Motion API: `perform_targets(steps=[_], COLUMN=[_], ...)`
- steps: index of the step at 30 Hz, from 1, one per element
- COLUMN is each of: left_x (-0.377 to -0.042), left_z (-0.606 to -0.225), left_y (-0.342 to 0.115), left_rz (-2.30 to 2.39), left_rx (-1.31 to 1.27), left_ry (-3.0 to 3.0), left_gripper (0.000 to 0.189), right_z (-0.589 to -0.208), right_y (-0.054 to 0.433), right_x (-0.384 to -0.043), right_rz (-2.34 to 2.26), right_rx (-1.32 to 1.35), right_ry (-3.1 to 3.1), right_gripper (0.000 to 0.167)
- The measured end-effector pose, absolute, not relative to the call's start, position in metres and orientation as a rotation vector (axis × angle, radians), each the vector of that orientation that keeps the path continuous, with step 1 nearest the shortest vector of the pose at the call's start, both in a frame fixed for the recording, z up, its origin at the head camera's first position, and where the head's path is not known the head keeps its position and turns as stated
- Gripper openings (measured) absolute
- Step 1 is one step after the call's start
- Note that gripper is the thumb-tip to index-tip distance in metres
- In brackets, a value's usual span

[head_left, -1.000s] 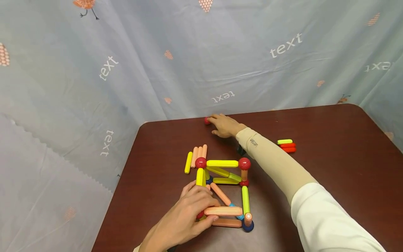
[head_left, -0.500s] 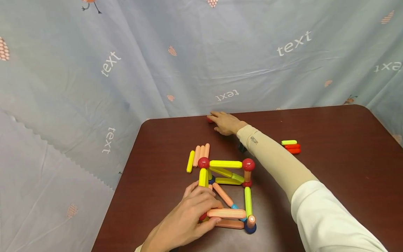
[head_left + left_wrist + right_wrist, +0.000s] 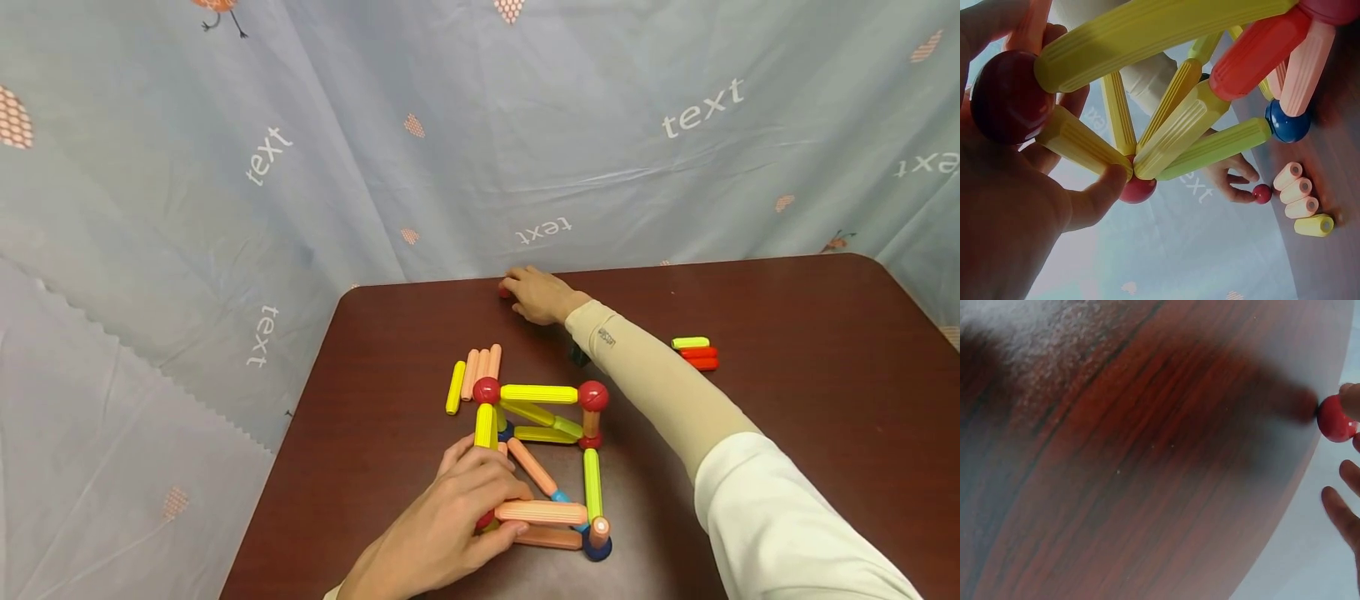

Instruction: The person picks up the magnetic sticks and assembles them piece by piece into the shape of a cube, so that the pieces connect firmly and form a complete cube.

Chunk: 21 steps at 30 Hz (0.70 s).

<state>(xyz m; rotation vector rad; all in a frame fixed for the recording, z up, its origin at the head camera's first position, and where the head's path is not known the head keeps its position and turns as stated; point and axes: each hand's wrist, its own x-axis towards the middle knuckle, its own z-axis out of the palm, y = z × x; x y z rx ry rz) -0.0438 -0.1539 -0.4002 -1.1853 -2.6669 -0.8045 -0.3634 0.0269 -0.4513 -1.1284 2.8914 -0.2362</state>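
Note:
A cube-like frame of magnetic rods (image 3: 538, 395) and balls stands near the table's front, built from yellow, green, salmon and blue rods with red and dark blue balls. My left hand (image 3: 450, 517) grips its near left corner; in the left wrist view the fingers curl about the yellow rod (image 3: 1082, 142) beside a red ball (image 3: 1013, 97). At the far edge, my right hand (image 3: 542, 293) pinches a loose red ball (image 3: 1335, 419) between thumb and fingertip, its other fingers spread. The ball is low at the table surface, partly covered by the fingers in the head view.
Left of the frame lie several salmon rods (image 3: 482, 372) in a row with one yellow rod (image 3: 455, 387). To the right are a lime rod (image 3: 690, 342) and two red rods (image 3: 699, 359). A patterned curtain (image 3: 450, 142) hangs behind the table's far edge (image 3: 420, 285).
My right hand's fingers have closed in on the red ball at the far edge. The left hand keeps its grip on the frame. The head view has shifted slightly.

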Motion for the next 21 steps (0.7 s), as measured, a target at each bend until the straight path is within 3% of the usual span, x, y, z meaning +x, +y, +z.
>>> perform_targets(steps=[21], left_x=[-0.045], left_z=[-0.401], left_y=[-0.155], left_rz=[-0.858], left_rx=[-1.188], left_ry=[-2.656], left_gripper=[0.019], right_z=[-0.451], right_y=[0.042], right_x=[-0.35], right_rz=[-0.185], right_rx=[-1.137], right_ry=[2.903], right_gripper=[0.042])
